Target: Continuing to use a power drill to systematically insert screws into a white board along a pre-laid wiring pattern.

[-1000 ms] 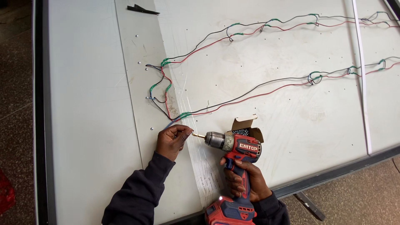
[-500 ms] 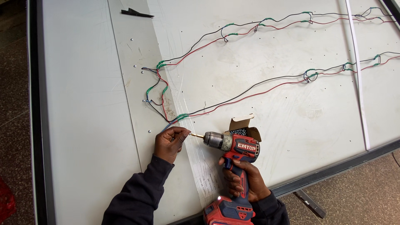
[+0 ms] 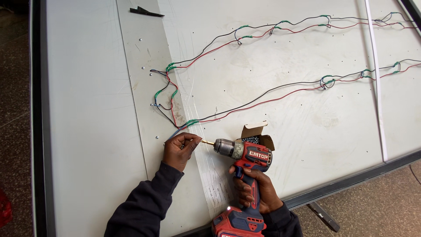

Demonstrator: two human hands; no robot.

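Low centre, the right hand (image 3: 254, 191) grips a red cordless drill (image 3: 247, 158); the left hand (image 3: 179, 150) pinches a small fastener at its bit (hidden by fingers). Screws (image 3: 151, 74) already dot the grey strip (image 3: 144, 79); upper wires (image 3: 263, 33) lie loose.

Brightness: bright, even daylight-like light over the white panel (image 3: 307, 131); nothing is lost in darkness.
Shadows: soft and short, lying close under the left hand (image 3: 179, 151) and the red drill (image 3: 245, 175) on the panel.
Glare: a mild pale sheen on the panel just above the drill (no blown-out patch).
Sharpness: crisp across the panel; thin wires (image 3: 263, 94) read clearly.
Distortion: the panel's dark edges bow and splay outward, a wide-lens effect.
Dimmer zones: the floor (image 3: 15, 109) left of the panel is darker.
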